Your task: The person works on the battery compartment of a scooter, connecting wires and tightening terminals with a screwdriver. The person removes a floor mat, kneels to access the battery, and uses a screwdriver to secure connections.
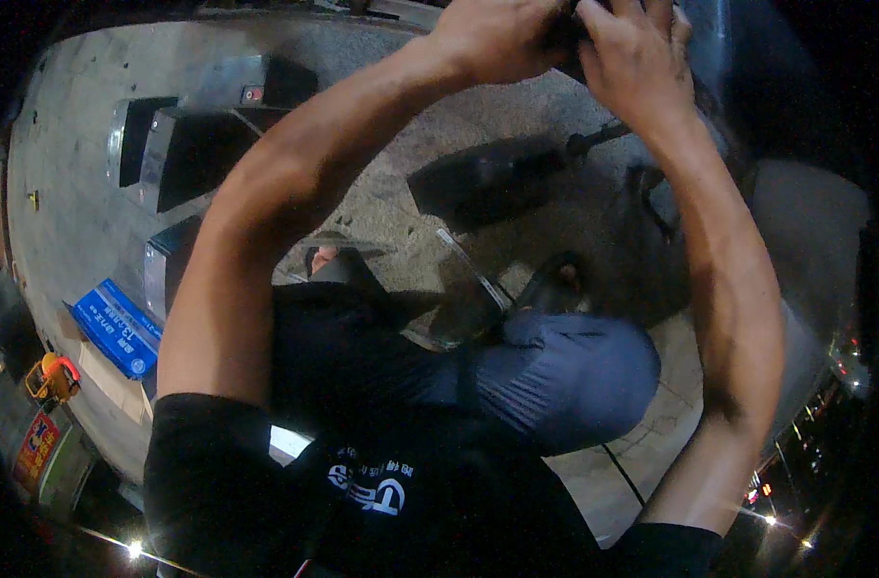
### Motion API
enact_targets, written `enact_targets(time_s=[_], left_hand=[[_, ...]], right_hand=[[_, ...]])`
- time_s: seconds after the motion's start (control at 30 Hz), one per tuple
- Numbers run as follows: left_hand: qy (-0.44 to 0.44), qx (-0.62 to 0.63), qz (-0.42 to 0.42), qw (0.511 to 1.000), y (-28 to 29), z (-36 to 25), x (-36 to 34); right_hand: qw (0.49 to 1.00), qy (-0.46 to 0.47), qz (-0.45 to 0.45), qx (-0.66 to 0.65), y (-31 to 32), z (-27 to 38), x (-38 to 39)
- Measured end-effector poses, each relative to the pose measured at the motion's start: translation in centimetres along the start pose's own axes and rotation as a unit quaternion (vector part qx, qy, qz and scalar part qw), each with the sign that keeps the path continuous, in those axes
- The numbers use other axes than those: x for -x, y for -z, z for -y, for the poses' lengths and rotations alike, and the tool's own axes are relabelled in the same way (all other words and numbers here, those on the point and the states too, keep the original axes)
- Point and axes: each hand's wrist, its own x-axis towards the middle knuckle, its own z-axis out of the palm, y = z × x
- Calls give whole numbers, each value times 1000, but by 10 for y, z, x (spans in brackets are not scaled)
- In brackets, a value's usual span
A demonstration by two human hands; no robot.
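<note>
Both my arms reach up to the top edge of the head view. My left hand (502, 40) has its fingers curled at a small dark part (564, 37), whose kind I cannot make out. Close beside it, my right hand (640, 67) bends its fingers against the same dark area. The picture's edge and the shadow hide most of the fingertips. Below the hands, a black blocky shape (487, 181) lies on the concrete. Nearer to my feet is a long, thin, shiny metal tool (473, 265).
Several dark boxy units (203, 154) stand on the concrete floor (68, 183) at the left. A blue box (117, 328) lies near them, with an orange object (54, 378) farther left. At the right is a large dark grey panel (805, 231). My knee (574, 380) is bent below.
</note>
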Motion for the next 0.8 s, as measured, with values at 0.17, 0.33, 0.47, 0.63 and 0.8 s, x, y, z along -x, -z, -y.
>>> enact_targets(time_s=[0.17,0.33,0.47,0.63,0.8], left_hand=[[-55,-63,6,996,2,0,-5],[-62,-75,107,990,14,-1,-10],[-75,-101,50,991,6,3,2],[-18,-18,5,1000,2,-3,4],[2,-24,33,999,4,-4,2]], right_hand=[[999,37,14,9,4,-1,-5],[998,50,21,10,-2,-9,-6],[998,62,15,8,-2,-8,-10],[995,95,-3,3,-3,-14,-11],[990,140,19,-25,8,-21,-20]])
